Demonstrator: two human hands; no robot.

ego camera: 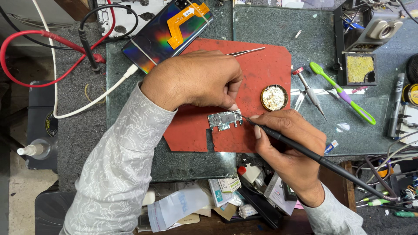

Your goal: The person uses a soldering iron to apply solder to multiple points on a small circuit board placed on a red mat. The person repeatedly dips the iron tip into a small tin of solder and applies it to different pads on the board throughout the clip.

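A small silver circuit board (224, 120) lies on a red work mat (265, 69). My left hand (196, 78) rests over the mat and holds thin metal tweezers (246, 52), its fingertips pressing near the board's upper right edge. My right hand (289, 148) grips a black soldering iron (305, 150) like a pen, its tip touching the board's right corner. The iron's cable runs off to the lower right.
An opened phone (167, 32) with an orange flex strip lies at the back. A round tin of brass wool (274, 97), a screwdriver (308, 89) and a green-purple toothbrush (342, 93) lie right of the mat. Red and black probe leads (56, 39) lie left; packets clutter the front edge.
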